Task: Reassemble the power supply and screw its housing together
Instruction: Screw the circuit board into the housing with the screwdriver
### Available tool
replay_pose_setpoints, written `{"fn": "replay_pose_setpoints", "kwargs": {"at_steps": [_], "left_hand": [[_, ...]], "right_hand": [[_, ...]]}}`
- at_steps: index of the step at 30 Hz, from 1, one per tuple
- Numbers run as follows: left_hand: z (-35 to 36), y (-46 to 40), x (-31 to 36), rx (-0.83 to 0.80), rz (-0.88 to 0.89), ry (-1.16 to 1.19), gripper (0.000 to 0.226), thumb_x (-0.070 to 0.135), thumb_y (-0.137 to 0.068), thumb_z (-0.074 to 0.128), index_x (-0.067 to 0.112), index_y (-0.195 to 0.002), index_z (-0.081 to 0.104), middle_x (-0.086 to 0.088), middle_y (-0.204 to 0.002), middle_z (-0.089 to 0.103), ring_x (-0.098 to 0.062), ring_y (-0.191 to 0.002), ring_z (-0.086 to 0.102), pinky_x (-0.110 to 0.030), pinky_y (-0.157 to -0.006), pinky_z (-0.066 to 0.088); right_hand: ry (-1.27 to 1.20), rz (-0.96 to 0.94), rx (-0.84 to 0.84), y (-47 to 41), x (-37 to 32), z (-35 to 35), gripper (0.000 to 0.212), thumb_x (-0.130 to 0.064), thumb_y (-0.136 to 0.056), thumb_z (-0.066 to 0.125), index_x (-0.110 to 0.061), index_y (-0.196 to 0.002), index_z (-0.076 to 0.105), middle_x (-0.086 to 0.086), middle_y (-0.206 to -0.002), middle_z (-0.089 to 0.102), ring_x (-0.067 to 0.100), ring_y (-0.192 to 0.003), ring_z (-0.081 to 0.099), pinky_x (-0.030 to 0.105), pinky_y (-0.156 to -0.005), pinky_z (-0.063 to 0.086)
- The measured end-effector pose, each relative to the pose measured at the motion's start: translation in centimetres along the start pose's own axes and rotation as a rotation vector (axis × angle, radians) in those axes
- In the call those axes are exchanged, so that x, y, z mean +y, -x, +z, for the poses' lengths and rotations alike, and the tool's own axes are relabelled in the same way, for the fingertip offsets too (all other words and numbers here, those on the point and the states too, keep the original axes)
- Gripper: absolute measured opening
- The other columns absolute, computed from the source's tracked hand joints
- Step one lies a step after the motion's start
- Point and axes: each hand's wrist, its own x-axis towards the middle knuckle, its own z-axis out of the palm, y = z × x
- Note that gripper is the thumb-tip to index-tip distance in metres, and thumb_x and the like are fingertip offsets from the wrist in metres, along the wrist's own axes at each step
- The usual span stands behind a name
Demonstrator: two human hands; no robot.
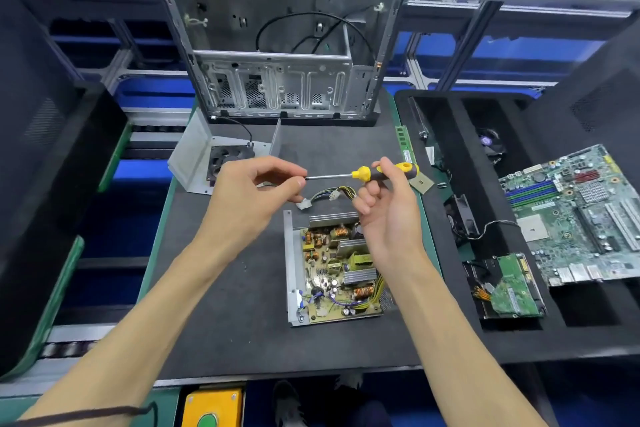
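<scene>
The open power supply base (292, 267) lies on the dark mat, its yellow circuit board (337, 270) with coils and heat sinks exposed. Its cable bundle with white plugs (325, 197) runs off the far end. The grey housing cover with the fan (207, 156) stands at the back left. My right hand (384, 208) holds a yellow-and-black screwdriver (381, 172) level above the board. My left hand (252, 191) pinches the tip of its metal shaft; a screw there cannot be made out.
An empty computer case (280, 45) stands upright at the back. A RAM stick (405, 146) and a CPU (421, 182) lie right of the mat. The black foam tray (450, 114) holds a motherboard (581, 215), a hard drive (512, 288) and fans.
</scene>
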Motion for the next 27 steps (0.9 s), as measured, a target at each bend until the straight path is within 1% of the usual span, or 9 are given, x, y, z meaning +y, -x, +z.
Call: {"fn": "replay_pose_setpoints", "kwargs": {"at_steps": [5,11,13,15,17,20,23,26,27], "left_hand": [[1.1,0.0,0.7,-0.05,0.039,-0.001,0.013,0.007,-0.089,0.074,0.019,-0.095,0.077,0.005,-0.085,0.077,-0.014,-0.079,0.076,-0.035,-0.083,0.062],[1.1,-0.5,-0.2,-0.089,-0.063,-0.059,0.031,0.017,-0.091,0.074,0.023,-0.12,0.068,0.005,-0.101,0.076,-0.009,-0.097,0.07,-0.029,-0.085,0.057],[1.0,-0.4,-1.7,-0.044,-0.195,-0.252,0.041,0.032,-0.089,0.075,0.023,-0.127,0.063,0.005,-0.111,0.07,-0.01,-0.102,0.066,-0.03,-0.09,0.052],[1.5,0.5,-3.2,-0.129,-0.41,-0.374,0.074,0.051,-0.081,0.077,0.021,-0.142,0.048,0.003,-0.126,0.059,-0.015,-0.114,0.06,-0.032,-0.095,0.049],[2.6,1.6,-4.6,-0.234,-0.547,-0.359,0.089,0.055,-0.074,0.082,0.021,-0.144,0.039,0.004,-0.129,0.056,-0.013,-0.114,0.058,-0.029,-0.091,0.048],[3.5,2.1,-5.9,-0.234,-0.546,-0.356,0.068,0.048,-0.072,0.086,0.028,-0.124,0.047,0.016,-0.108,0.06,0.004,-0.091,0.056,-0.018,-0.069,0.042],[3.4,0.9,-5.9,-0.183,-0.462,-0.43,0.044,0.045,-0.08,0.081,0.024,-0.115,0.065,0.011,-0.099,0.067,-0.007,-0.088,0.062,-0.026,-0.074,0.047],[3.1,-0.8,-5.2,-0.196,-0.403,-0.415,0.023,0.046,-0.088,0.072,0.024,-0.093,0.079,0.018,-0.054,0.06,0.003,-0.049,0.051,-0.012,-0.049,0.034],[3.0,-1.3,-4.9,-0.24,-0.406,-0.415,0.026,0.049,-0.088,0.072,0.024,-0.087,0.08,0.019,-0.053,0.061,0.003,-0.046,0.05,-0.011,-0.046,0.032]], "right_hand": [[-0.113,0.057,0.058,0.1,-0.2,-0.8,0.024,-0.023,-0.102,0.058,-0.013,-0.08,0.06,-0.004,-0.06,0.041,0.009,-0.048,0.034,0.019,-0.041,0.034],[-0.161,0.003,0.044,-0.3,-0.6,-1.8,0.024,-0.024,-0.104,0.055,-0.015,-0.082,0.058,-0.003,-0.065,0.042,0.009,-0.048,0.033,0.02,-0.041,0.033],[-0.108,-0.075,0.055,-0.5,-0.5,-2.1,0.025,-0.024,-0.104,0.054,-0.015,-0.081,0.058,-0.002,-0.063,0.04,0.01,-0.048,0.032,0.021,-0.041,0.032],[-0.03,-0.161,0.071,-0.8,-0.1,-2.3,0.023,-0.022,-0.103,0.054,-0.014,-0.082,0.057,-0.002,-0.059,0.038,0.011,-0.047,0.031,0.022,-0.041,0.032],[0.026,-0.213,0.073,-1.1,0.3,-2.3,0.02,-0.019,-0.101,0.055,-0.014,-0.081,0.056,-0.001,-0.057,0.037,0.011,-0.046,0.03,0.024,-0.041,0.03],[0.062,-0.219,0.058,-1.5,0.6,-2.4,0.02,-0.016,-0.098,0.056,-0.016,-0.077,0.056,-0.002,-0.055,0.035,0.012,-0.045,0.029,0.024,-0.04,0.029],[0.054,-0.187,0.047,-1.9,0.6,-2.4,0.028,-0.016,-0.098,0.056,-0.02,-0.071,0.06,-0.002,-0.054,0.035,0.011,-0.043,0.029,0.023,-0.039,0.029],[0.013,-0.14,0.065,-2.2,0.3,-2.4,0.026,-0.016,-0.1,0.054,-0.017,-0.075,0.058,-0.001,-0.054,0.034,0.011,-0.043,0.028,0.022,-0.039,0.029],[-0.009,-0.127,0.07,-2.2,0.2,-2.4,0.026,-0.017,-0.101,0.054,-0.015,-0.076,0.057,0.0,-0.055,0.034,0.01,-0.043,0.028,0.022,-0.039,0.029]]}}
